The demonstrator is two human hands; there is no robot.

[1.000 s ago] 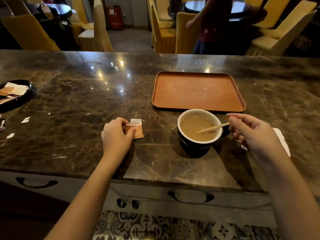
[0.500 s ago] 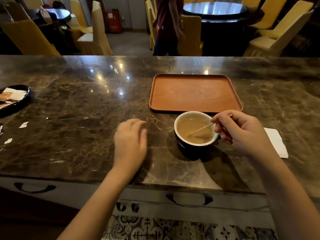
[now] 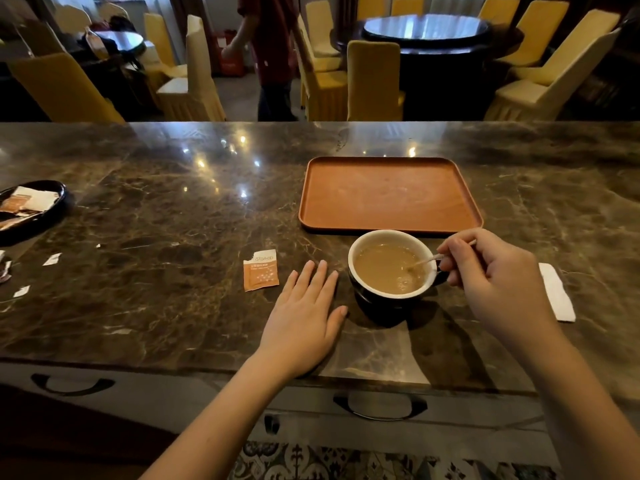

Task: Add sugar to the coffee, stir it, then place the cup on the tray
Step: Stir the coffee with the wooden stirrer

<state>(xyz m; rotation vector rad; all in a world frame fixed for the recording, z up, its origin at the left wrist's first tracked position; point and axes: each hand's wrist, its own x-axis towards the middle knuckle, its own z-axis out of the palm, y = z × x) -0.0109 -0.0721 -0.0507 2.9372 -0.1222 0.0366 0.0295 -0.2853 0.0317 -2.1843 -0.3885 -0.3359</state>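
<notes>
Change: the left hand [image 3: 304,313] has been drawn off the torn sugar packet [image 3: 260,270], which is now uncovered, and has been laid nearer the cup.
Left hand: it is laid flat on the table [image 3: 156,271], palm down, fingers [image 3: 320,277] loosely spread and nothing held; the fingertips are set just left of the cup without touching it.
Sugar packet: it is left flat on the table, just beyond and left of the left fingertips, its top corner torn off.
Right hand: the right hand [image 3: 498,282] is closed in a pinch on the thin wooden stirrer [image 3: 427,260], over the cup's right rim.
Stirrer: it is slanted down leftward, its tip sunk in the coffee.
Cup: the dark cup [image 3: 391,266], white inside and filled with milky coffee, is stood on the table between the hands, just before the tray's near edge.
Napkin: a white folded napkin [image 3: 557,292] is partly hidden behind the right hand.
Tray: the orange tray [image 3: 388,195] is set beyond the cup.
Far left: a black dish [image 3: 52,211] of packets and paper scraps [image 3: 52,259] are seen.
</notes>
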